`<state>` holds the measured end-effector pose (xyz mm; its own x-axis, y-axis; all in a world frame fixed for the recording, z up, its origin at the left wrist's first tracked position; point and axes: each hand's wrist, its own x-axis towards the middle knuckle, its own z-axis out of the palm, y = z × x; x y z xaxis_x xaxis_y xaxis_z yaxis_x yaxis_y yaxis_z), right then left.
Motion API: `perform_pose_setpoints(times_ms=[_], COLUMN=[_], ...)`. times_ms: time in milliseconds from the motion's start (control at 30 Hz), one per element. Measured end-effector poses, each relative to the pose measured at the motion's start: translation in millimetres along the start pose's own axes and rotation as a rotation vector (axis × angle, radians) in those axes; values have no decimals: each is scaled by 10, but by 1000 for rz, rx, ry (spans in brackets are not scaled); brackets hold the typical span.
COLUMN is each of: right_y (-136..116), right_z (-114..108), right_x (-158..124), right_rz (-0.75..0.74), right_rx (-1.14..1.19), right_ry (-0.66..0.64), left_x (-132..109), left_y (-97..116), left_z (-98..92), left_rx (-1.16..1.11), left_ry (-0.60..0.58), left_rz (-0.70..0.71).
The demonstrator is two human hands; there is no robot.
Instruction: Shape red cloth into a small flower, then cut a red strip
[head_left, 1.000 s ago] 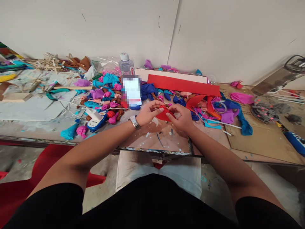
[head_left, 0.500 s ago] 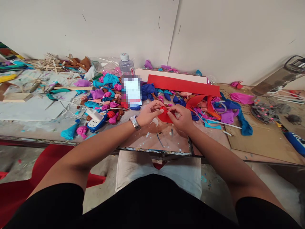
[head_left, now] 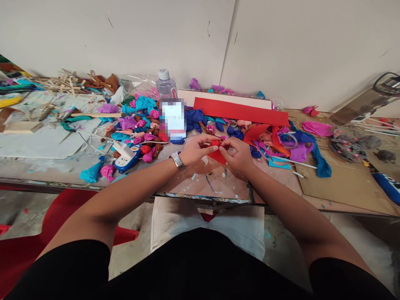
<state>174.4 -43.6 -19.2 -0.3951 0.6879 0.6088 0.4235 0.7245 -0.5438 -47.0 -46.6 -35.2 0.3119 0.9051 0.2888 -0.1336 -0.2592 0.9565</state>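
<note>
Between my two hands is a piece of red crepe paper [head_left: 218, 156], rolled into a small rosette at its top with a flat part hanging below. My left hand [head_left: 197, 148], with a metal watch [head_left: 177, 160] on its wrist, pinches the rosette from the left, thumb on the near side. From the right, my right hand [head_left: 236, 152] pinches the same paper between thumb and fingers. Some fingertips are hidden behind the paper. A phone [head_left: 174, 121] with a blurred screen leans upright just beyond my left hand.
Paper flowers [head_left: 137, 125] in many colours heap behind and left of my hands. A power strip [head_left: 128, 159], pliers [head_left: 76, 121] and a water bottle [head_left: 166, 86] stand left. A red paper strip [head_left: 240, 111] lies behind; cardboard [head_left: 340, 183] and a roll of tape [head_left: 289, 141] lie right.
The red paper has turned a little, so the rosette shows rounder and its flat part hangs narrower. Both hands stay in nearly the same place, with fingers slightly shifted.
</note>
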Motion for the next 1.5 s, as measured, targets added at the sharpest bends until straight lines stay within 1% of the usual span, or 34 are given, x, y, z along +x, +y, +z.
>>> perform_pose_setpoints(times_ms=[67, 233, 467, 567, 667, 800, 933, 1100, 1200, 1367, 1500], right_y=[2, 7, 12, 32, 38, 14, 6, 36, 46, 36, 20], right_z=[5, -16, -25, -12, -11, -19, -11, 5, 7, -3, -15], right_x=[-8, -12, 11, 9, 10, 19, 9, -21, -20, -4, -11], right_rz=[17, 12, -28, -39, -35, -19, 0, 36, 12, -29, -31], right_rx=[9, 2, -17, -16, -21, -27, -40, -25, -25, -43, -12], right_ry=[-7, 5, 22, 26, 13, -4, 0, -3, -13, -12, -8], left_x=[1, 10, 12, 10, 7, 5, 3, 2, 2, 0, 0], left_y=[-12, -3, -50, -64, -44, 4, -5, -39, -26, -12, -30], left_z=[2, -14, -21, -14, -9, -14, -8, -4, -10, -3, 8], left_rx=[-20, -62, -137, -146, -126, -23, 6, -47, -63, -71, -115], left_ry=[26, 68, 72, 48, 23, 14, 2, 59, 75, 62, 93], left_rz=[-12, 9, -21, -37, -22, 35, 14, -23, -19, -6, -28])
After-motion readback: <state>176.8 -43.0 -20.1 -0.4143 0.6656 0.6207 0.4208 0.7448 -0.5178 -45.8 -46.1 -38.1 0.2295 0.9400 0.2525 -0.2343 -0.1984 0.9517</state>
